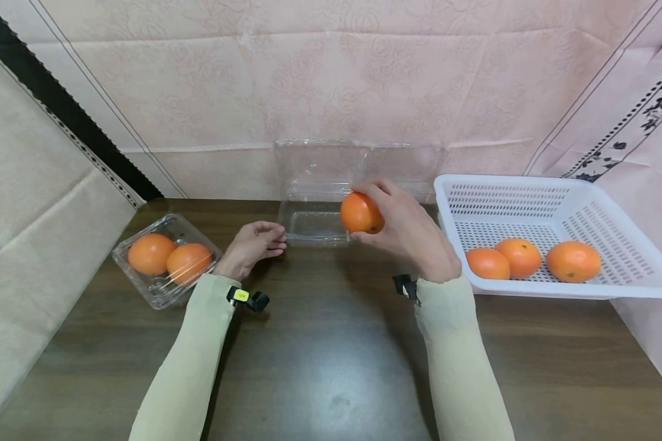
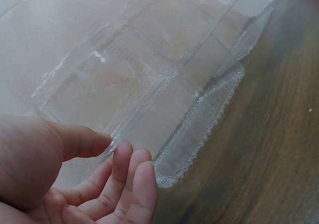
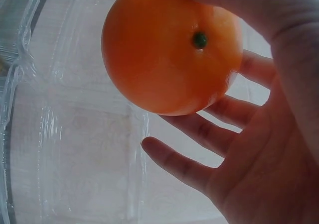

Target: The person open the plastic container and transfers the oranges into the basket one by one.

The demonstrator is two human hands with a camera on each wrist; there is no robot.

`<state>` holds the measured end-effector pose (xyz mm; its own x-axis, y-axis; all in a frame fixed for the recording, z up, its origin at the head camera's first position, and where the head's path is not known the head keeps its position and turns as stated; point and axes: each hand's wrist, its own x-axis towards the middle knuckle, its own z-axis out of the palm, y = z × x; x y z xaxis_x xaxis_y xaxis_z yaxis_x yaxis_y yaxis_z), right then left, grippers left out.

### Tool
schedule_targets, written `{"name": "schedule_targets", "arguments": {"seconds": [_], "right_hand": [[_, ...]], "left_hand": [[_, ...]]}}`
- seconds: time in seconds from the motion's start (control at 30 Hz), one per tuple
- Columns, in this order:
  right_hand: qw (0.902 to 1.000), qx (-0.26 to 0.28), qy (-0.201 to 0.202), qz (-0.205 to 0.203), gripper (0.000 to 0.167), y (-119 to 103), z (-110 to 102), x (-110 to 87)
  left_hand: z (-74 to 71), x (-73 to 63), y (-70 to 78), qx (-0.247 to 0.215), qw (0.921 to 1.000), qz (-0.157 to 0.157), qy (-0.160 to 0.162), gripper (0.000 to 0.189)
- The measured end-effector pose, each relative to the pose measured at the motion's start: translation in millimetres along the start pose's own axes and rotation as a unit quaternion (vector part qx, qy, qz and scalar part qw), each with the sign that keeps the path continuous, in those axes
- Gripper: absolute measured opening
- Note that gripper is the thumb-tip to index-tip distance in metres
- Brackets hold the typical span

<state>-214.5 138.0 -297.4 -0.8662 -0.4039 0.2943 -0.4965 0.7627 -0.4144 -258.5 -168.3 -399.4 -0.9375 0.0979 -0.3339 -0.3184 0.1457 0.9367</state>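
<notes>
An orange (image 1: 361,212) is gripped between the thumb and fingers of my right hand (image 1: 405,226), above the right part of an open clear plastic clamshell box (image 1: 311,236). The right wrist view shows the orange's green stem spot (image 3: 199,40); the little finger extends away from the fruit. At the box's left edge is my left hand (image 1: 256,245). Its thumb and index finger pinch the rim near the hinge in the left wrist view, the other fingers loosely bent. The raised lid (image 1: 320,165) stands against the cloth behind.
Beside my left forearm sits a closed clear box (image 1: 162,300) holding two oranges (image 1: 151,254). A white perforated basket (image 1: 634,245) with three oranges (image 1: 574,261) stands on the right. Pale patterned cloth (image 1: 309,79) rises behind the brown wooden table (image 1: 331,343).
</notes>
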Motion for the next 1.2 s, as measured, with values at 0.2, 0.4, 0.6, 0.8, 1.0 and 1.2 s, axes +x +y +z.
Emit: {"name": "schedule_targets", "arguments": {"seconds": [0.2,0.4,0.6,0.8,1.0,1.2], "right_hand": [[0.9999,0.0,0.009,-0.005,0.066,0,-3,-3.6],[0.9999,0.007,0.011,0.003,0.065,1,-8,-8.1],[0.9998,0.014,0.011,0.01,0.069,3,-13,-11.5],[0.9996,0.01,0.011,0.023,0.073,5,-18,-14.8],[0.999,0.013,0.007,0.042,0.075,7,-24,-17.8],[0.9984,0.018,0.008,0.053,0.073,12,-30,-21.5]], "left_hand": [[0.4,1.0,-2.0,-0.002,1.0,0.001,0.001,0.042],[1.1,0.2,-1.4,0.002,1.0,0.001,0.001,0.041],[0.8,-0.3,-0.7,0.005,1.0,-0.004,0.003,0.041],[1.3,0.1,-0.2,0.002,1.0,-0.005,0.006,0.04],[1.3,0.0,0.6,0.0,1.0,-0.004,0.003,0.039],[1.1,-0.3,0.6,0.0,1.0,-0.003,0.002,0.04]]}}
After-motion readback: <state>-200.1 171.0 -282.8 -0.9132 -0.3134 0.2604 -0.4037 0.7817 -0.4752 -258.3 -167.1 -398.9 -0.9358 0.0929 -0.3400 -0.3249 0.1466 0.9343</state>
